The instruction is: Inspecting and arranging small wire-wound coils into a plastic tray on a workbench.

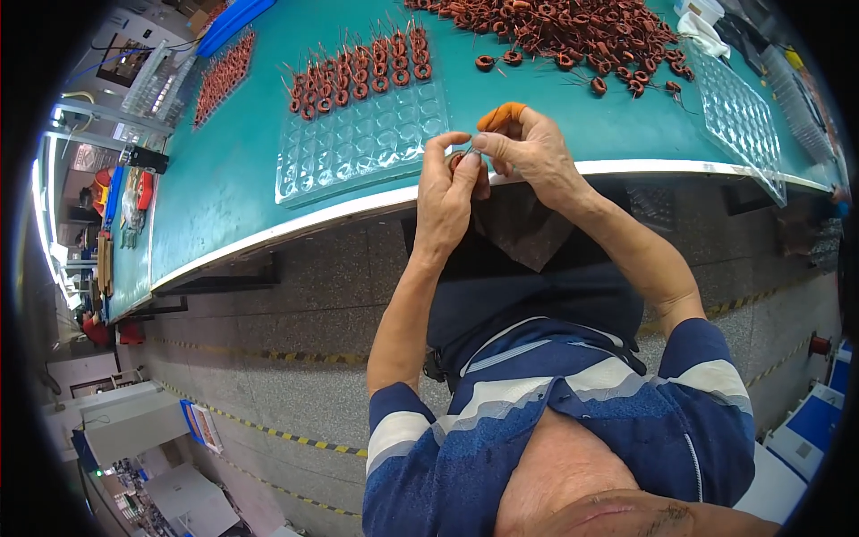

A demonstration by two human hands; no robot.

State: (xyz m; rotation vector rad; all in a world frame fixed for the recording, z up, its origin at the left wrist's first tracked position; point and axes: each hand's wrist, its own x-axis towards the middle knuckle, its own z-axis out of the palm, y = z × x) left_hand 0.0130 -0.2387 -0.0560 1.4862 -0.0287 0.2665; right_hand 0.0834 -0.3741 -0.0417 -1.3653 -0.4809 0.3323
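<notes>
Head view: green table [210, 192] ahead. Left grip [445, 192] clamped on a reddish-brown wound ring [456, 162]; right grip [542, 157] pinched together just beside it, contents too small to tell. Clear tray [358, 161], part-filled with similar rings [379, 84], left of both grips; loose-ring pile [573, 34] beyond, rightward.

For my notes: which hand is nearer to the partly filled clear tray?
Left. The left hand is beside the clear tray, at its right side; the right hand is farther right.
</notes>
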